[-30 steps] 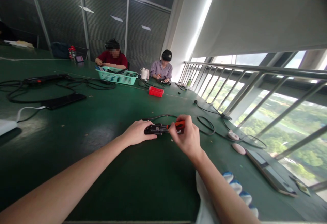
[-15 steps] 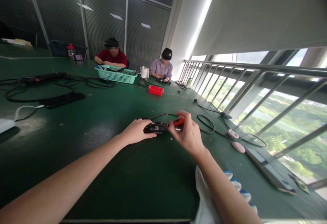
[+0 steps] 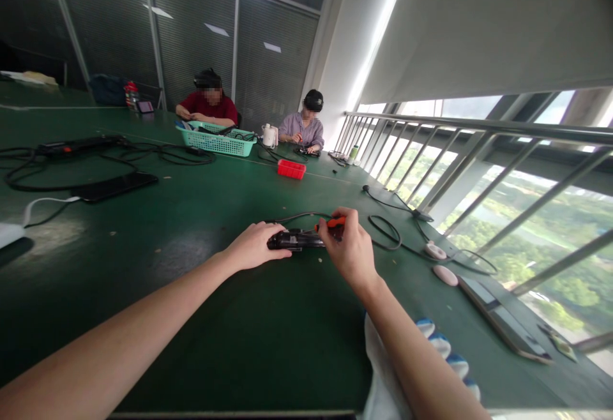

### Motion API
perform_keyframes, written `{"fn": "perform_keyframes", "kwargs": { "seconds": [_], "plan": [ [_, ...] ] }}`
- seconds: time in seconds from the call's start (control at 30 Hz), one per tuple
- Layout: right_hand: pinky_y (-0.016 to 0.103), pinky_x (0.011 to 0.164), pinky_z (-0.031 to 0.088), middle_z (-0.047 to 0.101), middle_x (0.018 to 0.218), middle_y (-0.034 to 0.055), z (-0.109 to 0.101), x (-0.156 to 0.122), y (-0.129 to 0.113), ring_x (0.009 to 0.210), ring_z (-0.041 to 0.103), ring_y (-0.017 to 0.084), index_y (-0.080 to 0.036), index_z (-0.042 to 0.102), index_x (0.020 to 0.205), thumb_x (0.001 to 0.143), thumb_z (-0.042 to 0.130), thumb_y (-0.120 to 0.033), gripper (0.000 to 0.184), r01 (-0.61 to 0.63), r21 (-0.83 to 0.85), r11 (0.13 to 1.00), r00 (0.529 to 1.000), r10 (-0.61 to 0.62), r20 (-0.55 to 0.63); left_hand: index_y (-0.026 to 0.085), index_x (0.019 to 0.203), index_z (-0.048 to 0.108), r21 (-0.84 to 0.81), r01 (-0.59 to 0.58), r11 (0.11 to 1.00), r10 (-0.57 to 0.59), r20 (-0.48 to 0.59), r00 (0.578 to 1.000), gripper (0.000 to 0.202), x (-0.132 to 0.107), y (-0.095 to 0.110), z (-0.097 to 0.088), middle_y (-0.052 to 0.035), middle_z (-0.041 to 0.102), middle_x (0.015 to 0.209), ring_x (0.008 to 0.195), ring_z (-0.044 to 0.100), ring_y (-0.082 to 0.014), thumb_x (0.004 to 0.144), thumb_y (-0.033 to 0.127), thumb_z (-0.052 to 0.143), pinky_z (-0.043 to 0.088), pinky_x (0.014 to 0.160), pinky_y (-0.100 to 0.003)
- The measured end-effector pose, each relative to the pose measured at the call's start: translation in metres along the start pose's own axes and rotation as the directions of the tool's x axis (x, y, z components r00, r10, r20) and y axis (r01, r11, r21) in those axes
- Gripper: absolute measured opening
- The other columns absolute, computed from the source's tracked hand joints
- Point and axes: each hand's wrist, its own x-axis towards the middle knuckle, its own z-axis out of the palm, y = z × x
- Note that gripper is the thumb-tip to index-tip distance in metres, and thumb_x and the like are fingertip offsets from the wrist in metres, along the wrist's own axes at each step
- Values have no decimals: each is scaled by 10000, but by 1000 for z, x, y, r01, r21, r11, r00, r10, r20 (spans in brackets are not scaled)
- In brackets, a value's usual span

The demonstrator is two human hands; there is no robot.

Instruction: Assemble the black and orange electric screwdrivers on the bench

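Observation:
A long, narrow black device (image 3: 301, 239) with a cord lies on the green table in front of me. My left hand (image 3: 253, 244) is closed around its left end, the thumb along the near side. In my right hand (image 3: 352, 251), thumb and fingers pinch an orange-handled screwdriver (image 3: 336, 222) over the right part of the device. Its tip cannot be made out, and the fingers cover the device's right end. The black cord (image 3: 306, 214) runs behind the device and curls to the right.
A glove (image 3: 383, 369) lies under my right forearm. Right of me are a pale oval object (image 3: 445, 275), a tablet-like slab (image 3: 502, 321) and a plug (image 3: 366, 189). Farther off stand a red basket (image 3: 291, 170) and a green basket (image 3: 220, 142). A phone (image 3: 115, 186) lies left. Two people sit opposite.
The orange handle has turned in my right hand and now sits along the top of the fingers. My left hand keeps its hold on the device, which has hardly moved.

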Motion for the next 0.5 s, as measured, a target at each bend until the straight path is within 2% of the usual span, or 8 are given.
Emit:
{"fn": "perform_keyframes", "kwargs": {
  "seconds": [0.17,0.23,0.33,0.4,0.5],
  "plan": [
    [312,750,533,687,955,57,-4,2,-4,877,684,211,-199,469,1170,889,642,-354,364,98,39,994,995,-98,4,281,1193,645,4,-13,1000,13,-4,1000,491,0,0,0,-42,700,1099,974,641,-273,843,624,674,467,789,-335],
    [306,709,521,686,891,40,-6,2,-4,811,681,205,-202,495,1124,894,646,-375,325,91,-27,995,996,-91,8,279,1188,647,10,-13,1000,13,-5,1000,488,0,0,0,-44,703,1080,962,644,-274,844,623,673,466,780,-334],
    [279,613,479,650,756,3,-7,1,-4,659,644,169,-209,520,1014,939,605,-398,220,74,-87,993,995,-79,-54,274,1184,647,18,-6,1000,6,-5,1000,490,0,0,0,-53,704,1075,948,650,-275,846,629,666,468,777,-337],
    [272,607,480,654,789,16,-5,-2,-6,656,636,158,-210,508,996,953,593,-399,212,128,-34,991,987,-131,-88,273,1193,645,19,4,1000,-4,0,1000,508,0,-1,1,-59,704,1089,952,652,-278,839,638,668,472,786,-340],
    [274,630,504,658,835,30,1,-6,-14,687,641,157,-214,493,1014,966,584,-394,207,220,70,973,975,-218,-40,282,1200,642,22,15,1000,-15,12,1000,530,1,-2,2,-60,703,1080,957,653,-280,826,657,669,476,802,-344]
  ]
}}
